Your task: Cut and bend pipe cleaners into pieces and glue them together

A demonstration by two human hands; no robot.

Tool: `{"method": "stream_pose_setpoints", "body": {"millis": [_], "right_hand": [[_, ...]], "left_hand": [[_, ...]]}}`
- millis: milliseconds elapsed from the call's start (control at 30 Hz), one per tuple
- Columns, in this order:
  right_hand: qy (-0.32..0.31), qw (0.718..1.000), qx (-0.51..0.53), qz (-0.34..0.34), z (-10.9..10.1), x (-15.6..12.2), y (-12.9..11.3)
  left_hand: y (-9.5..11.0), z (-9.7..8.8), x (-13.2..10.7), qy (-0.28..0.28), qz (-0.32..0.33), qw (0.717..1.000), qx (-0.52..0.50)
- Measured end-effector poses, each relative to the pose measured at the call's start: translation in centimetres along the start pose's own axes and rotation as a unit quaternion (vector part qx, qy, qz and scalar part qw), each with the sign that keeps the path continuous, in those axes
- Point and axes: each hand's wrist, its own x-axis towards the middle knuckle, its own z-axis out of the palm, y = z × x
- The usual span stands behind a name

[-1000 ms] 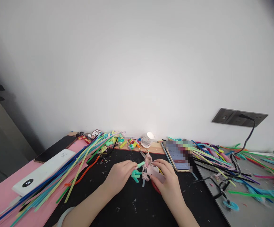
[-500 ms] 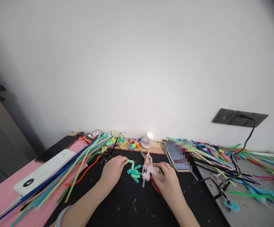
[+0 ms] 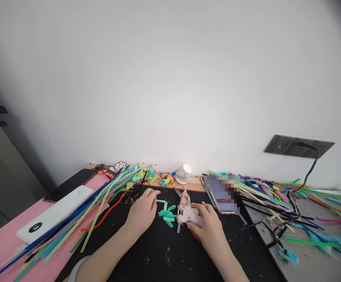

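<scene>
My left hand (image 3: 143, 207) is at the bent end of a mint-green pipe cleaner (image 3: 165, 205), its index finger stretched out and the other fingers curled at the strip's tip. Part of that grip is hidden behind the hand. Short teal and green pipe cleaner pieces (image 3: 167, 216) lie clustered on the black mat (image 3: 153, 250), right of this hand. My right hand (image 3: 208, 225) is closed around the handle of a pale pink glue gun (image 3: 185, 211), which rests on the mat with a clear glue stick poking out of its back. Red-handled pliers or scissors (image 3: 195, 235) lie partly hidden beneath.
A paper cup (image 3: 184, 174) stands by the wall. Right of it lies a phone (image 3: 225, 199). Long pipe cleaners (image 3: 100, 205) and a white power bank (image 3: 54, 213) are at left. More pipe cleaners (image 3: 320, 239) and a black cord (image 3: 308, 178) are at right.
My left index finger has lifted and straightened away from the pipe cleaner, whose end has dipped slightly. My right hand has shifted its fingers a little on the glue gun's handle.
</scene>
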Motion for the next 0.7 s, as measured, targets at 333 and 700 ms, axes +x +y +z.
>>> {"method": "stream_pose_setpoints", "body": {"millis": [333, 700], "right_hand": [[-0.031, 0.999, -0.004, 0.016, 0.17, 0.07, 0.30], [-0.016, 0.999, 0.024, 0.032, 0.28, 0.24, -0.15]], "left_hand": [[1.01, -0.35, -0.16, -0.100, 0.121, 0.984, -0.089], [0.75, -0.08, 0.30, 0.007, 0.025, 0.978, -0.208]]}}
